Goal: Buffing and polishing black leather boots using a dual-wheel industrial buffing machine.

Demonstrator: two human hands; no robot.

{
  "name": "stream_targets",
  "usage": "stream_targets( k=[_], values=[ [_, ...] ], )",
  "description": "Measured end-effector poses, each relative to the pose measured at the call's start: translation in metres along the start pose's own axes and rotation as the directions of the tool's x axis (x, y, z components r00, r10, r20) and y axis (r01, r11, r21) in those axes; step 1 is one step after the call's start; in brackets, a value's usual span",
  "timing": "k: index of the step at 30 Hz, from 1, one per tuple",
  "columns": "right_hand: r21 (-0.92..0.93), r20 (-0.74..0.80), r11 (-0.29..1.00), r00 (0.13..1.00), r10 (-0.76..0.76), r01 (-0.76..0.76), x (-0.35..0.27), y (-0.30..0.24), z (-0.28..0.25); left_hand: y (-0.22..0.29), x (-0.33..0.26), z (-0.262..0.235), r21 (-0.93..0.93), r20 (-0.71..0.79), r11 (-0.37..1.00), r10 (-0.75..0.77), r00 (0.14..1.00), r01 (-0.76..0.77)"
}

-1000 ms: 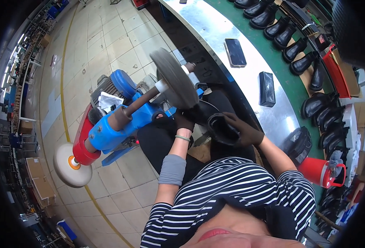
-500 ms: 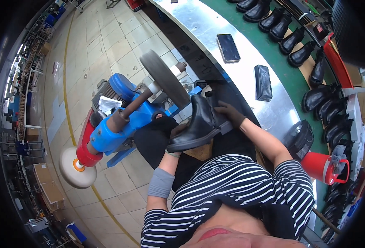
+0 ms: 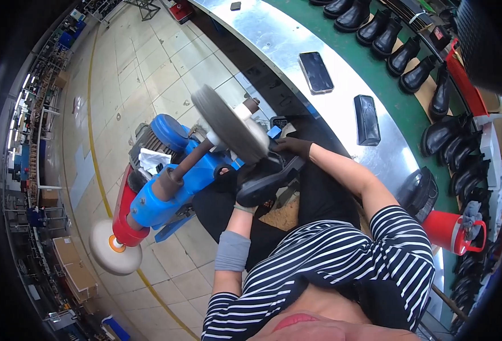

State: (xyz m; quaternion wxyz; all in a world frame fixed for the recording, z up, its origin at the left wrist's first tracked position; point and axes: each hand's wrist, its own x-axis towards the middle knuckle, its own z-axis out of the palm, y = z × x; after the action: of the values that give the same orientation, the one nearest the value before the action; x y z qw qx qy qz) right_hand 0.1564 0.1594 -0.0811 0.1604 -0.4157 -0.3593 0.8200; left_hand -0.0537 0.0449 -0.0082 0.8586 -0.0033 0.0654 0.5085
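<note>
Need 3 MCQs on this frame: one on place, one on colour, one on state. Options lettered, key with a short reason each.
1. Where does the smartphone lie?
A. on the floor
B. on the metal counter
C. on the person's lap

2. What colour is the body of the buffing machine?
A. blue
B. yellow
C. white

3. How is the black boot held?
A. in the left hand alone, away from the machine
B. set down among the boots on the green belt
C. in the left hand and right hand together, against the grey buffing wheel

Key: 1 B, the phone rests on the shiny counter top. 2 A, the housing is blue, with a red end. 3 C, both gloved hands grip the boot at the wheel.
</note>
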Motion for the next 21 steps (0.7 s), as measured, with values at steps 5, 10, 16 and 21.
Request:
stream_targets(
  k=[5,10,16,21],
  values=[
    [-0.013,0.162,1.0,0.987,0.007,-0.005,0.023,-0.012,0.033,0.019,-0.028,-0.047,0.731,-0.098,0.657,0.368,0.925,-0.184],
    [0.395,0.175,0.918,0.979,-0.1,0.023,0.035,-0.004,-0.016,0.019,0.011,0.019,-0.236,0.07,0.904,-0.35,0.934,0.356],
    [0.492,0.297,0.863,0.909,-0.293,0.117,-0.013,-0.06,0.069,0.093,-0.041,-0.172,0.729,-0.002,0.645,0.34,0.94,-0.231],
    [0.531,-0.012,0.823,0.973,-0.232,0.203,-0.004,-0.027,0.026,0.028,0.01,-0.148,0.626,-0.17,0.759,0.357,0.918,-0.18]
  ],
)
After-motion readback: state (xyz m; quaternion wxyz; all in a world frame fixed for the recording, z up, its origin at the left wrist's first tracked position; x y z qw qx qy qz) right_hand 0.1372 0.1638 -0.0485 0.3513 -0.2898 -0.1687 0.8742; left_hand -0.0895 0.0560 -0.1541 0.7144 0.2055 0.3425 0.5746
